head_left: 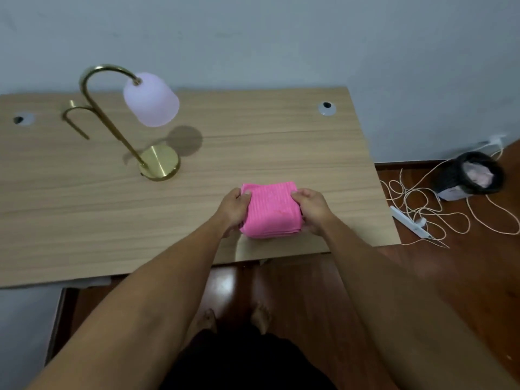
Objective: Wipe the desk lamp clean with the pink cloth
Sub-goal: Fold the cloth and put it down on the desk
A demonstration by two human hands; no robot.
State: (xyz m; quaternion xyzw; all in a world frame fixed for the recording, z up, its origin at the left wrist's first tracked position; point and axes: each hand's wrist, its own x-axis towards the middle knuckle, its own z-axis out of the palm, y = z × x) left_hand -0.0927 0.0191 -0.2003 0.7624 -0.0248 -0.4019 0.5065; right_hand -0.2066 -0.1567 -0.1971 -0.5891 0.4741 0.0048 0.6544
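- Lamp (129,119) stands upper left on the desk (281,153), unwiped.
- Cloth (271,211), folded, sits at centre frame.
- My left hand (235,206) and right hand (311,211) clasp its sides, probably to lift it.

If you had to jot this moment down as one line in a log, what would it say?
stage: pick-up | left hand and right hand: gripping folded pink cloth | desk lamp: upright, untouched, left-rear on desk

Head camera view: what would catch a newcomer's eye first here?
The bright pink cloth, folded and gripped by the left hand and the right hand near the desk's front edge. Next, the brass lamp with its pale shade, standing back left. A bin and tangled cords sit on the floor at right.
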